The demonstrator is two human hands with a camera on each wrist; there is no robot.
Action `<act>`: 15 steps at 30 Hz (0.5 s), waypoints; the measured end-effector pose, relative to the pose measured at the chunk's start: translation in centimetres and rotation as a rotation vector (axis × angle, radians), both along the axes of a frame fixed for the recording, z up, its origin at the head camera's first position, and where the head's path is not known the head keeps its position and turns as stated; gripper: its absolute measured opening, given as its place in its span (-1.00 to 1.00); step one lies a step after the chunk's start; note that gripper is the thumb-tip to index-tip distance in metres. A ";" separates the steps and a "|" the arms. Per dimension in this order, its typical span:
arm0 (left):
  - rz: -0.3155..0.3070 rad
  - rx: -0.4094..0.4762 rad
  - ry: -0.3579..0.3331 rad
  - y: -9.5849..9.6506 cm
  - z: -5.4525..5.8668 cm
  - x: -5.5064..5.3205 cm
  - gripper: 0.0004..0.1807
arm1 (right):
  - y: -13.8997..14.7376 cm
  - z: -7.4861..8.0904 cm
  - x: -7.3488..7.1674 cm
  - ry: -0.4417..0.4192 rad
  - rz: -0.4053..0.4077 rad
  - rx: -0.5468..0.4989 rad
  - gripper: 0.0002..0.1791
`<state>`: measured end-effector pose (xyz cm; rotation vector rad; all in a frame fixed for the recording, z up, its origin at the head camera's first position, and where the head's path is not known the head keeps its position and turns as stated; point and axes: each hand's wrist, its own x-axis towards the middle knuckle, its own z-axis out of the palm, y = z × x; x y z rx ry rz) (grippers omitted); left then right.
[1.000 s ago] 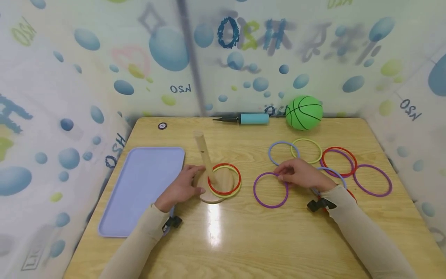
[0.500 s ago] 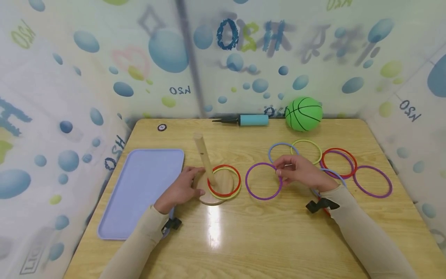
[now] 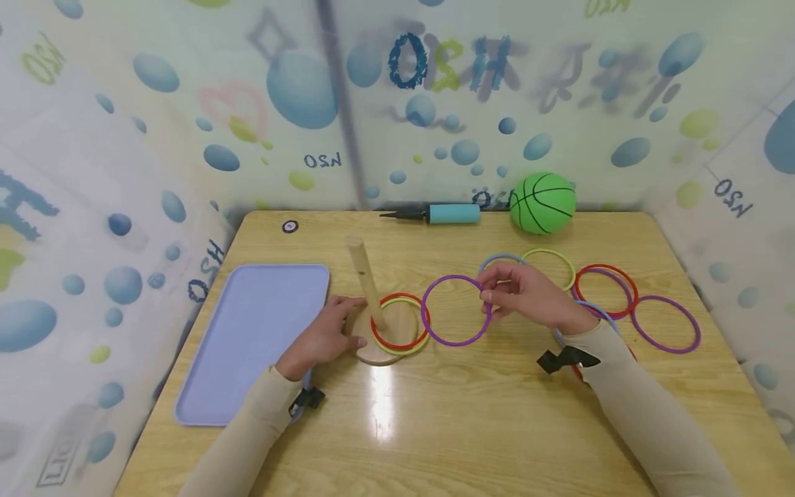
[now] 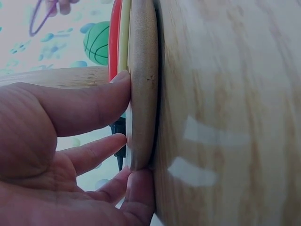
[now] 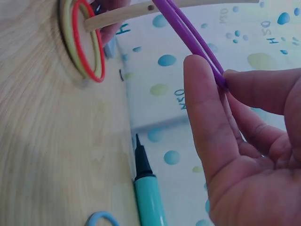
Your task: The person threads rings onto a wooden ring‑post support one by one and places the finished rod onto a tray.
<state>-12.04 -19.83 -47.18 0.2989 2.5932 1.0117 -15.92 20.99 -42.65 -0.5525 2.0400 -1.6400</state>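
A purple ring is pinched between the thumb and fingers of my right hand, raised above the table. In the right wrist view the purple ring slants up from the fingertips. My left hand rests on the left side of the peg stand's round wooden base. Its thumb and fingertips touch the base's top and edge in the left wrist view. The wooden peg stands upright, with a red ring and a yellow-green ring around it.
A lavender tray lies at the left. Several loose rings, including a purple ring and a yellow-green ring, lie at the right. A blue hand pump and green ball stand along the back edge, near the wall.
My right hand has lifted the purple ring off the table and carried it leftward toward the peg stand. The left hand has stayed on the base.
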 end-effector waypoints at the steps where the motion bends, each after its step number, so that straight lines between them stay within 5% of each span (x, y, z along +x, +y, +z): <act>1: 0.005 0.000 -0.002 0.0 0.0 0.0 -0.18 | -0.1 0.3 0.0 0.005 0.001 -0.010 -0.77; 15: 0.015 -0.033 -0.005 0.3 0.3 0.1 -0.18 | -3.8 3.8 1.1 0.052 0.000 -0.179 -0.79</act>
